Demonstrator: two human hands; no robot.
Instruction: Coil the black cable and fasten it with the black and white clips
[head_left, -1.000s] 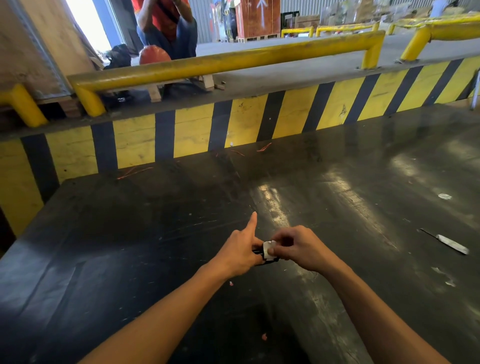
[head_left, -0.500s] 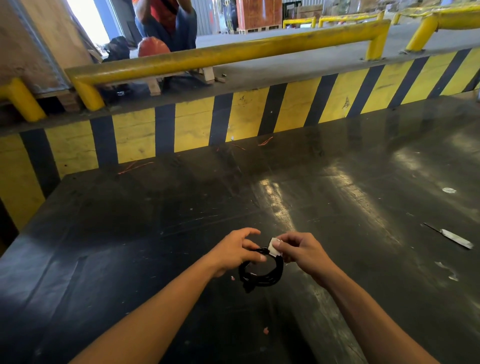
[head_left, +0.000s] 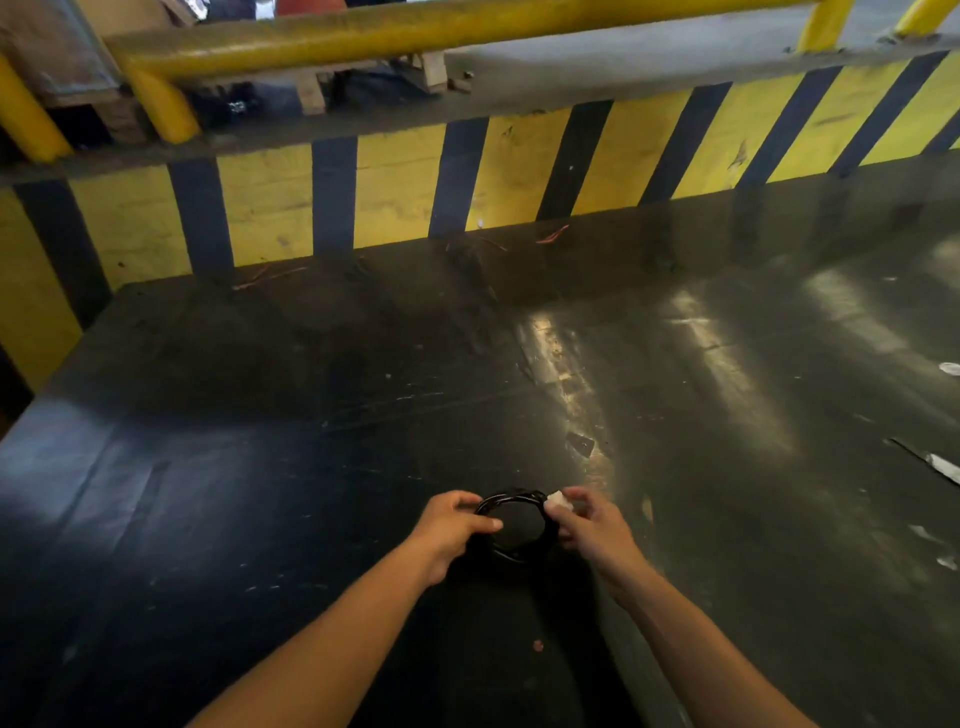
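The black cable (head_left: 511, 500) is wound into a small round coil, held just above the dark table (head_left: 311, 467). My left hand (head_left: 449, 530) grips the coil's left side, thumb across it. My right hand (head_left: 592, 525) pinches the white clip (head_left: 557, 500), which sits on the coil's upper right edge. A black clip cannot be made out against the dark cable and table.
A yellow and black striped wall (head_left: 395, 192) bounds the table's far side, with yellow rails (head_left: 415, 31) above it. A flat metal strip (head_left: 943, 467) and small white scraps (head_left: 949, 368) lie at the right edge. Thin wire offcuts (head_left: 553, 236) lie by the wall.
The coil has opened from a bunch pressed between my hands into a round ring held flat. My hands have spread apart to its sides. The camera has tilted down.
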